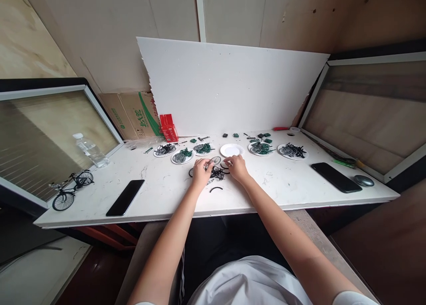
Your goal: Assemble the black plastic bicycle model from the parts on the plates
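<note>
My left hand, fingers closed, pinches a small spoked model bicycle wheel over the middle of the table. Beside it, my right hand has its fingertips drawn together at a black curved strip, partly hidden by the fingers. Between and below both hands lie black model bicycle parts, with another dark wheel half covered by the left hand. A separate black curved strip rests on the tabletop nearer to me.
Paper plates with green and black parts and a bare white plate line the back. A finished-looking model bicycle, water bottle and phone are left. Another phone and a grey mouse are right.
</note>
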A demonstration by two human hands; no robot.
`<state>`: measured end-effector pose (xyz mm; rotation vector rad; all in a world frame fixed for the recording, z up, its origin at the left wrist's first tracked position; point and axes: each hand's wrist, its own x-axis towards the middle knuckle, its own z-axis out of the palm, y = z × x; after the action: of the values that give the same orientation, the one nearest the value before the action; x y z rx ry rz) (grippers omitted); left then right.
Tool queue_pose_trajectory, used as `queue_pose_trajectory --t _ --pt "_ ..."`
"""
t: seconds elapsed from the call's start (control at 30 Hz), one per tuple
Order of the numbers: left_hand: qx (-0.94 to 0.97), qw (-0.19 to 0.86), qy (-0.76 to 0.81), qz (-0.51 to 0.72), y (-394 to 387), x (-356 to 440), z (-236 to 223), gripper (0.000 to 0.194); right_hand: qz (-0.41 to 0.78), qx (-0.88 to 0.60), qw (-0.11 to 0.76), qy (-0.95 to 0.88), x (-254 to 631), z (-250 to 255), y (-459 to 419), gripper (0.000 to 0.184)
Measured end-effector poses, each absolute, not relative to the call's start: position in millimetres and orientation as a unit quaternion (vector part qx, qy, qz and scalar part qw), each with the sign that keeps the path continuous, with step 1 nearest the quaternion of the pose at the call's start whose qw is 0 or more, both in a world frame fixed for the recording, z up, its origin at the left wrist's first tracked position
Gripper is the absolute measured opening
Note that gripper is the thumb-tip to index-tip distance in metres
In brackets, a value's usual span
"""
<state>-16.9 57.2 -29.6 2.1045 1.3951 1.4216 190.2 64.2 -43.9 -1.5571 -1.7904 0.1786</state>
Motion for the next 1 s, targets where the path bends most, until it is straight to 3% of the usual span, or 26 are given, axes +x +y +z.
queue_pose_trajectory --t 0.2,0.57,0.8,1.0 --pt "0.722 0.109 0.483 0.483 49 -21 -36 0.008 0.057 -0.619 0.293 -0.727 192 -46 60 0.028" --pt "0.715 0.115 0.482 0.493 51 -25 -43 0.013 0.055 -0.61 0.297 -0.733 185 -48 63 0.027" --pt "0.699 0.139 0.474 0.517 60 -24 -45 0.016 0.098 -0.552 0.466 -0.685 182 -61 75 0.018" --pt "0.701 0.174 0.456 0.52 74 -17 -35 0.016 0.128 -0.504 0.56 -0.645 177 -65 81 0.025"
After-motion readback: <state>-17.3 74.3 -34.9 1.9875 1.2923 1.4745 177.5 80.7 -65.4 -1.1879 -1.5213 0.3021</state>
